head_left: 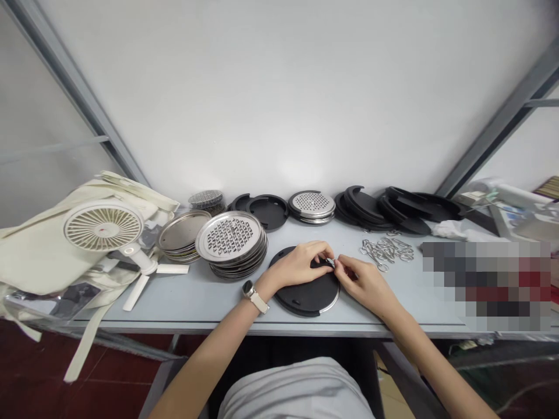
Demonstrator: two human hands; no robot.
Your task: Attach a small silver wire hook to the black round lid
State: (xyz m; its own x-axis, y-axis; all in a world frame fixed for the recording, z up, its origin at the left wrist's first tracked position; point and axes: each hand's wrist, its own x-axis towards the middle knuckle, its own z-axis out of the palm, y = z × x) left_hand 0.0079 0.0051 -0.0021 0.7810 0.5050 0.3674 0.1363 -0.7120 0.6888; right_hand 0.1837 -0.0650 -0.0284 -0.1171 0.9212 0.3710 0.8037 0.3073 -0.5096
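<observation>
A round black disc point(305, 294) with a metal edge showing at its lower right lies flat near the front of the table. Above its upper right edge, a small shiny metal piece point(331, 263) sits between the fingertips of both hands; its exact shape is mostly hidden. My left hand point(301, 263) reaches over the disc, thumb and fingers closed on the piece. From the right, my right hand point(362, 282) pinches the same piece at the disc's rim. Several loose metal ring clips point(386, 250) lie in a heap beyond my right hand.
Stacked round metal grater plates point(231, 235) and plain metal discs point(183, 230) stand left. Black round holders point(268, 212) and a perforated metal disc point(312, 203) line the wall. A white fan point(105, 227) and cream bag point(39, 250) are far left; a blurred patch covers the right.
</observation>
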